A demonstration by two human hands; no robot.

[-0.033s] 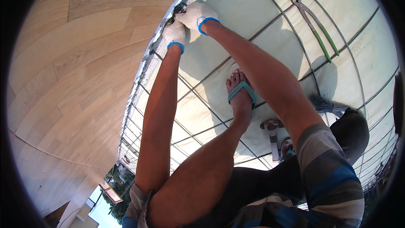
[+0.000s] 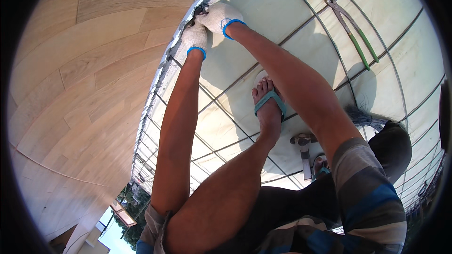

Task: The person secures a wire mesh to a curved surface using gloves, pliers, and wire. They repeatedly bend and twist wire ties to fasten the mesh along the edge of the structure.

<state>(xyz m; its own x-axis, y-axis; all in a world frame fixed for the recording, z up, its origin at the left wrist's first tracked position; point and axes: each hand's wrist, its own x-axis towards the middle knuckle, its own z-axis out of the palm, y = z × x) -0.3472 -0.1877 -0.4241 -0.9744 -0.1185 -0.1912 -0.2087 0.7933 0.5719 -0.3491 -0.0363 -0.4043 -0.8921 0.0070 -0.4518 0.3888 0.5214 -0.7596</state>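
Note:
At the top of the head view, my left hand (image 2: 195, 37) and my right hand (image 2: 221, 19), in white knit gloves with blue cuffs, meet at the rough edge (image 2: 165, 68) beside a grid of metal rods (image 2: 306, 3). Their fingers are closed around a small dark spot at that edge; what they hold is too hidden to make out. To their right, green-handled pincers (image 2: 351, 33) lie open on the pale sheeting under the grid. A hammer (image 2: 305, 160) lies lower down, partly behind my right arm, near a bundle of thin wire (image 2: 365, 117).
A pale wood-plank surface (image 2: 80, 89) runs along the left side. My sandaled foot (image 2: 268, 103) is between my arms on the sheeting (image 2: 245, 0), with part of another sandaled foot (image 2: 320, 164) lower right. A tree (image 2: 129, 207) and sky show at the bottom left.

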